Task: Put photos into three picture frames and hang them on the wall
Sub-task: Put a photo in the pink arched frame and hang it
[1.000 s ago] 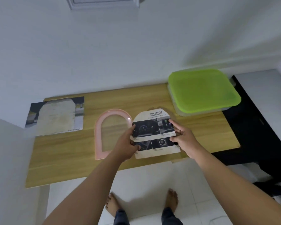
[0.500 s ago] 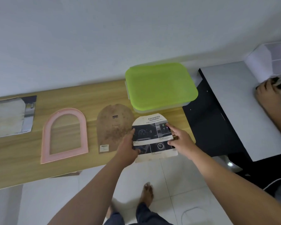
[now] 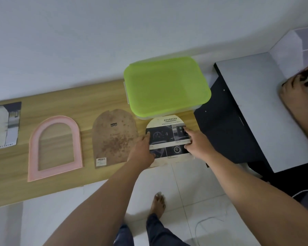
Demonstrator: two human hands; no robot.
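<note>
Wooden table point(image 3: 89, 96) runs along a white wall. At its right end, touching the green-lidded box point(image 3: 165, 86), is the arched photo point(image 3: 167, 137). The left hand point(image 3: 142, 151) pinches its left edge and the right hand point(image 3: 197, 144) its right edge, though it may lie flat. Further left lie the brown backing board point(image 3: 114, 139) and pink frame point(image 3: 33, 148).

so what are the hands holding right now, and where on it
The arch-cut photo: the left hand grips its left edge, the right hand its right edge.
</note>
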